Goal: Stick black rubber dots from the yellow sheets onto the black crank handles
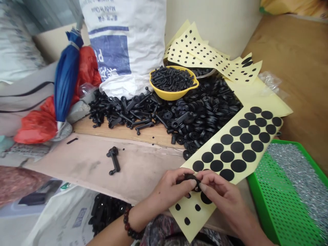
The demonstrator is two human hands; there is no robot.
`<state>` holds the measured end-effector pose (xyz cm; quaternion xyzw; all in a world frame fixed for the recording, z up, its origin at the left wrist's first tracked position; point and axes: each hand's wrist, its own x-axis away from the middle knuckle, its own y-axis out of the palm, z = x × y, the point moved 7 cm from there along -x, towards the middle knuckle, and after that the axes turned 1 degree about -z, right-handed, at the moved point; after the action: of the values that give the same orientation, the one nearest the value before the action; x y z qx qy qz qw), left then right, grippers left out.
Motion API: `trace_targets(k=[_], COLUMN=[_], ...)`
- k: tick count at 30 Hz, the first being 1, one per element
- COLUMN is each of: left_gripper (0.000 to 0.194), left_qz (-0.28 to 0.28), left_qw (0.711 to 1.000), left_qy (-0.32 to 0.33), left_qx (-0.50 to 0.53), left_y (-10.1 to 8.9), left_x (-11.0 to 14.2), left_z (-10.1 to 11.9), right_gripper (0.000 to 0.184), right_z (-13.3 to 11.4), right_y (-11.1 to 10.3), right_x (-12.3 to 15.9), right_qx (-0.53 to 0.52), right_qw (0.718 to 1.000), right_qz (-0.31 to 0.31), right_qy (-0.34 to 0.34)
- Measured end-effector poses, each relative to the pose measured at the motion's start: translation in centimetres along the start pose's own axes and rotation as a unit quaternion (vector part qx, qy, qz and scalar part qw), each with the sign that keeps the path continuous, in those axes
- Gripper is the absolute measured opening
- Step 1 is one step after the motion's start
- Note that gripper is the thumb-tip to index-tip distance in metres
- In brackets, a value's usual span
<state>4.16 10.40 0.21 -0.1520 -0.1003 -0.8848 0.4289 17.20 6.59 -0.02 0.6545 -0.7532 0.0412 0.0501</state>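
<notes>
Both hands meet above a yellow sheet of black round stickers at the table's front edge. Pinched between them is a small round black plastic part, with a tiny shiny spot on it; fingers cover most of it. My left hand, with a beaded bracelet at the wrist, grips it from the left. My right hand closes on its right side, thumb and fingertips against it. A single black crank handle lies on the table, left of the hands.
Behind lie piles of black crank handles and round black parts. A yellow bowl holds small black pieces. Right stands a green basket with metal bits; left, a blue umbrella beside a white sack.
</notes>
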Motion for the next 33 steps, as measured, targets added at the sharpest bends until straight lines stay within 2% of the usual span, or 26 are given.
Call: trace_targets(k=[5,11,14,17,20,22,25,29,31,33], left_gripper=[0.031,0.036,0.041,0.040,0.037,0.035,0.036,0.043,0.044,0.043], left_qz=[0.007,0.034,0.044,0.054,0.056,0.059,0.053,0.045,0.059,0.079], left_qw=[0.999,0.998,0.994,0.982,0.971,0.968,0.971,0.981,0.984,0.986], left_qy=[-0.013,-0.015,-0.043,-0.071,-0.080,-0.070,-0.026,0.031,0.036,0.022], left_qx=[0.029,0.047,0.094,0.165,0.218,0.233,0.230,0.186,0.164,0.143], left_y=[0.2,0.3,0.4,0.7,1.1,1.5,1.9,2.2,1.9,1.1], left_x=[-0.1,-0.2,0.1,0.5,0.9,1.2,1.7,3.0,3.8,4.9], left_z=[0.0,-0.9,-1.2,-1.1,-1.0,-1.0,-1.0,-0.8,-0.9,-1.3], right_gripper=[0.022,0.022,0.022,0.028,0.029,0.026,0.024,0.023,0.026,0.030], right_z=[-0.8,0.1,0.6,0.5,0.2,0.1,0.1,-1.2,-2.3,-3.1], right_y=[0.5,0.6,0.7,0.6,1.1,1.4,1.4,2.1,3.3,4.7], right_x=[0.0,0.4,0.5,0.8,1.1,1.4,1.7,2.2,2.8,3.6], right_qx=[-0.003,-0.016,-0.027,-0.041,-0.037,-0.024,0.025,0.111,0.133,0.151], right_qw=[1.000,0.999,0.999,0.999,0.998,0.998,0.998,0.986,0.972,0.958], right_qz=[-0.016,-0.027,-0.034,-0.024,-0.050,-0.062,-0.042,-0.046,-0.081,-0.129], right_qy=[-0.013,0.010,0.014,-0.003,-0.020,-0.022,-0.030,-0.116,-0.175,-0.205])
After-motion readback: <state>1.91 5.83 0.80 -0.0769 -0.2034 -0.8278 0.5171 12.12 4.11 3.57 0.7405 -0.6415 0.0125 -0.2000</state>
